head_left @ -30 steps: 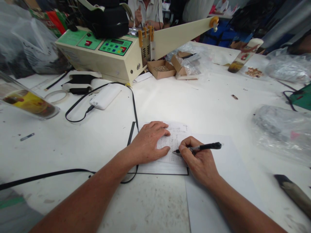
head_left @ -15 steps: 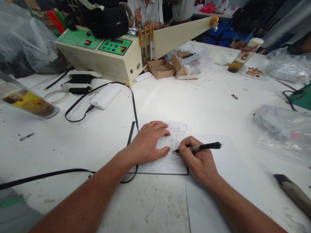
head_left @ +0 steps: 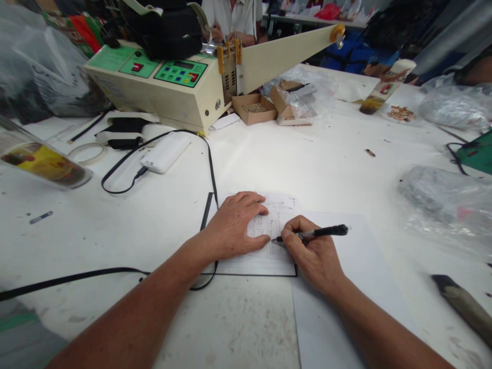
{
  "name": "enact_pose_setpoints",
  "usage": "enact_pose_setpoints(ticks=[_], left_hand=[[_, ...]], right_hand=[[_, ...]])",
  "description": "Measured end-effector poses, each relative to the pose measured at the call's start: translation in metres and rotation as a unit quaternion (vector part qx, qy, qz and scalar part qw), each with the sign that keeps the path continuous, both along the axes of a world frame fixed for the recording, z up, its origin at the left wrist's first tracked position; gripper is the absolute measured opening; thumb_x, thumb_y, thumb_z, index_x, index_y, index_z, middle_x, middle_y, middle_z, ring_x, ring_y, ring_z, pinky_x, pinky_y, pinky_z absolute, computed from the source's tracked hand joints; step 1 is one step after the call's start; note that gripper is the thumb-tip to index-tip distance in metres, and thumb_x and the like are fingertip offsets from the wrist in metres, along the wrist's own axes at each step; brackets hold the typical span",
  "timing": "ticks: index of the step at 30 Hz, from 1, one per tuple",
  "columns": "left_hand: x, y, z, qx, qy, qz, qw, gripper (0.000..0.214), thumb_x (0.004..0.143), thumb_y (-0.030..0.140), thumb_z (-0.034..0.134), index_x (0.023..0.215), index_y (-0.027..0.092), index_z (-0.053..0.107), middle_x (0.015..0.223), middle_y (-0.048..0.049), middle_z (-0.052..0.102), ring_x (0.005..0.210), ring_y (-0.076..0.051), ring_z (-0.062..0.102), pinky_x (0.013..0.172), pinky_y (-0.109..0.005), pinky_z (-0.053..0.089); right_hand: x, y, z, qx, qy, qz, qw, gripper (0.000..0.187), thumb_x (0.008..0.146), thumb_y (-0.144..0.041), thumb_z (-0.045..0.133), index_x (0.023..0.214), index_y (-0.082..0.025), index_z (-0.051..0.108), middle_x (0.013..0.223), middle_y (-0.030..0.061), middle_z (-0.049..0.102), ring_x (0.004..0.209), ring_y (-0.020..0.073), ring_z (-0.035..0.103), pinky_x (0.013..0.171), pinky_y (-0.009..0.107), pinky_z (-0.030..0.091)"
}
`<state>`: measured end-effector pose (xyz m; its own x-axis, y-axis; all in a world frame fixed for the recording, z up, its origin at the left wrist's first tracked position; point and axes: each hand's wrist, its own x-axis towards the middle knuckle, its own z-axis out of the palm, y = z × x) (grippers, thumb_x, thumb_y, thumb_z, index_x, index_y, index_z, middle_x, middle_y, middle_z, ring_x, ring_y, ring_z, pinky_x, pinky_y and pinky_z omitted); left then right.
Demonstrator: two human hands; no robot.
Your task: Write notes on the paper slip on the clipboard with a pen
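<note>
My left hand (head_left: 233, 225) lies flat, fingers together, pressing down a small notebook (head_left: 269, 256) with handwritten lines on the white table (head_left: 292, 164). My right hand (head_left: 313, 253) grips a black pen (head_left: 319, 233), its tip touching the page just beside my left fingertips. A blank white sheet (head_left: 346, 287) lies under my right wrist. A black strap (head_left: 209, 205) runs along the notebook's left edge and under my left forearm.
A cream machine (head_left: 161, 87) with a green button panel stands at the back left, a white power bank (head_left: 165, 152) with its cable before it. Small cardboard boxes (head_left: 255, 108), plastic bags (head_left: 442, 205), a lying bottle (head_left: 42, 161) and another person (head_left: 230, 20) behind the machine surround the spot.
The pen tip has crept slightly left on the page. My left hand has stayed put. The view has shifted a little.
</note>
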<state>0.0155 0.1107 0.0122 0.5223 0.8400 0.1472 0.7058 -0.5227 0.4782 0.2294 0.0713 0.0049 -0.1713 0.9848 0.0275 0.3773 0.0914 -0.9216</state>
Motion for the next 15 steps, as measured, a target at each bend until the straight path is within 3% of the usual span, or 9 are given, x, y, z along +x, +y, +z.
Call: enact_pose_setpoints(ticks=[15], left_hand=[[0.0004,0.0014,-0.0018,-0.003,0.006,0.001,1.0,0.05,0.074,0.039,0.086,0.117,0.024,0.066,0.144,-0.0085,0.059,0.138,-0.033,0.048,0.116,-0.053,0.039]], right_hand=[[0.001,-0.0009,0.0012,-0.008,0.004,-0.012,1.0,0.021,0.094,-0.03,0.057,0.075,-0.023,0.056,0.06,-0.0052,0.048,0.053,0.0123,0.043,0.052,0.027,0.035]])
